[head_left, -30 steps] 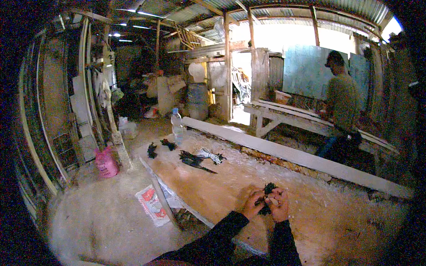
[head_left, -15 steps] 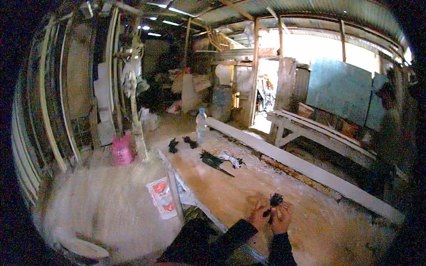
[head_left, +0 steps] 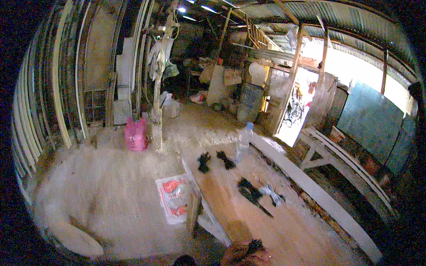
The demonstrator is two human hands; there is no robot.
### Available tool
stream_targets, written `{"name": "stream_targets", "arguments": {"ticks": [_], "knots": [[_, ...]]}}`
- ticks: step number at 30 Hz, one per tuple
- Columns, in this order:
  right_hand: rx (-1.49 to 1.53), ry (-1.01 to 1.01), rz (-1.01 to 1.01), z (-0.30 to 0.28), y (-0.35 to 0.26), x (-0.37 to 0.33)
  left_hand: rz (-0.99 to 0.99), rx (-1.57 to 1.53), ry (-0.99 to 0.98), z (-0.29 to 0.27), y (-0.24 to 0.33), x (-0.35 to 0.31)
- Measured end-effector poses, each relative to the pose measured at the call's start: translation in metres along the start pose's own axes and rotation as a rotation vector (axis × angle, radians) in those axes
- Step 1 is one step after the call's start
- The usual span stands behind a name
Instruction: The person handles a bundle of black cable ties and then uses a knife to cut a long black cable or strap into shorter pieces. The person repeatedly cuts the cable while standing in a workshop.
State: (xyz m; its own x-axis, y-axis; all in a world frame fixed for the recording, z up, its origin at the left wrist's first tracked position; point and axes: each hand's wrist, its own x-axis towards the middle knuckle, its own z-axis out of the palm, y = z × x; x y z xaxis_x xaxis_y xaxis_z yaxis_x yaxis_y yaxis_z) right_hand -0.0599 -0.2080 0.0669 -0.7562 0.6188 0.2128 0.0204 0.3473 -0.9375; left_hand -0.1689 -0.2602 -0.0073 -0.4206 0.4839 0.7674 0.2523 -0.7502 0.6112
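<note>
Your left hand (head_left: 233, 253), low in view: can't tell whether it's pinching. Black bundle (head_left: 255, 245) between your hands; likely light, floppy, so hold it mid-length (loose ends may snag). Your right hand (head_left: 262, 257): cut off, blurred, grip also unclear.

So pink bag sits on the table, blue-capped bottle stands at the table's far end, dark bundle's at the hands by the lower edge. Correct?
One slip: the pink bag sits on the floor, not on the table; the head view shows it. The blue-capped bottle does stand at the table's far end, and the dark bundle is at the hands by the lower edge.
</note>
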Motion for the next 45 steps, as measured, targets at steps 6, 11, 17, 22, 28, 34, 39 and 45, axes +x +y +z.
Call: {"name": "stream_targets", "arguments": {"ticks": [6, 11, 17, 22, 28, 34, 39, 45], "knots": [[-0.317, -0.11, -0.146, 0.076, -0.03, 0.109, -0.565, -0.22, 0.41, -0.095, 0.029, 0.075], [-0.384, -0.202, -0.231, 0.138, -0.094, 0.169, -0.414, 0.425, 0.027, -0.176, 0.056, 0.092], [-0.51, -0.153, -0.693, 0.166, -0.115, 0.219, -0.374, 0.66, -0.066, -0.278, 0.126, 0.108], [-0.466, -0.155, -0.315, 0.145, -0.065, 0.3, -0.546, 0.985, 0.18, -0.361, 0.186, 0.089], [-1.091, -0.072, -0.137, 0.109, -0.024, 0.356, -0.904, 0.825, 0.561, -0.395, 0.202, 0.044], [-1.06, -0.614, 0.088, 0.178, 0.058, 0.397, -0.463, 1.036, 0.26, -0.443, 0.13, 0.049], [-0.878, -0.993, 0.078, 0.296, 0.1, 0.485, -0.88, 0.497, 0.596, -0.522, 0.074, 0.094], [-0.63, -1.153, -0.278, 0.445, 0.058, 0.598, -0.937, 0.668, 0.519, -0.617, 0.036, 0.199]]}}
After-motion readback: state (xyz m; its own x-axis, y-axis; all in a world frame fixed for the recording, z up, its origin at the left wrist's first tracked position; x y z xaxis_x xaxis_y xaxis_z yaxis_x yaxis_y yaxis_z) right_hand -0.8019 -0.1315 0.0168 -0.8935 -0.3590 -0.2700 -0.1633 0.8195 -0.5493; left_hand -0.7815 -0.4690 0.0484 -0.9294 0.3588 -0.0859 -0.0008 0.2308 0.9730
